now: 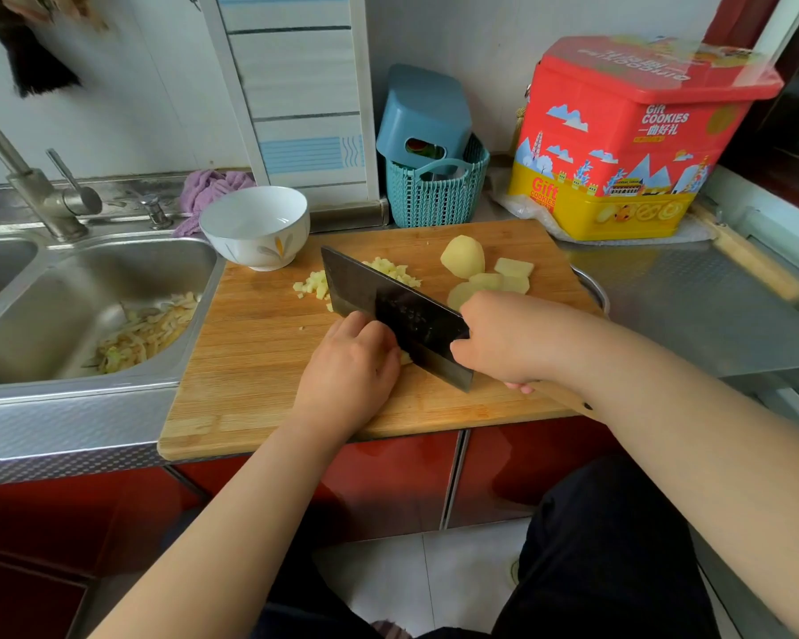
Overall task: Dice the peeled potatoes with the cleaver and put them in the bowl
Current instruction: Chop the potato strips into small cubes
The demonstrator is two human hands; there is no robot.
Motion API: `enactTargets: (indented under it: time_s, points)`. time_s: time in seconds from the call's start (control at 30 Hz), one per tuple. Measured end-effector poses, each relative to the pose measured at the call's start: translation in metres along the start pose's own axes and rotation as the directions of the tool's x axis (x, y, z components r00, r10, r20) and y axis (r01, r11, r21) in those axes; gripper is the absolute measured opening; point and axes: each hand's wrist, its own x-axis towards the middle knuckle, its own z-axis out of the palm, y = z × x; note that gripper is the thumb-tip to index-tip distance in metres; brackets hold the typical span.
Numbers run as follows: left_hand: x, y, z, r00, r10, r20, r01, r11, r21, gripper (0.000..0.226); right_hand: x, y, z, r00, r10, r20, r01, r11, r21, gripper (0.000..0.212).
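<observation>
- The right hand (503, 339) grips the wooden handle of the cleaver (390, 311), fingers curled round it; the dark blade slants away to the far left and stands on the bamboo cutting board (259, 362).
- The left hand (356, 357) rests with curled fingers just left of the blade, touching its flat, over a bit of potato that is mostly hidden; whether it pinches that piece I cannot tell.
- Beyond the blade lies a heap of diced potato (388, 269), partly behind the steel.
- Beyond the right hand sit a peeled potato half (463, 255) and flat potato slices (510, 274), all on the board.
- The white bowl (257, 226) stands at the board's far left corner, well beyond the left hand.
- Left of the board is a steel sink (65, 311) holding peelings (148, 329), with a tap (33, 182) behind it.
- Against the tiled wall stand a teal basket (434, 196) and a red and yellow cookie tin (628, 140).
- The board rests on a steel counter (711, 306) above red cabinet doors (388, 486).
</observation>
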Motion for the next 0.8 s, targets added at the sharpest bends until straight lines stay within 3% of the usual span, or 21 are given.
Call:
enactTargets:
  time_s: [0.2,0.43,0.8]
  points:
    - [-0.003,0.0,0.0,1.0,0.017,-0.005,-0.017,0.999,0.045,0.012,0.0,0.01,0.0,1.0,0.005,-0.024,-0.003,0.996,0.094,0.017]
    - [-0.007,0.004,-0.003,0.996,0.062,-0.066,-0.057,0.996,0.073,0.013,-0.02,0.001,0.0,0.981,-0.06,-0.184,0.044,0.995,-0.085,0.031]
    - [-0.006,0.001,-0.004,0.999,0.019,-0.046,-0.019,1.0,-0.002,0.004,-0.02,-0.004,-0.005,0.989,-0.065,-0.13,0.061,0.998,-0.035,0.024]
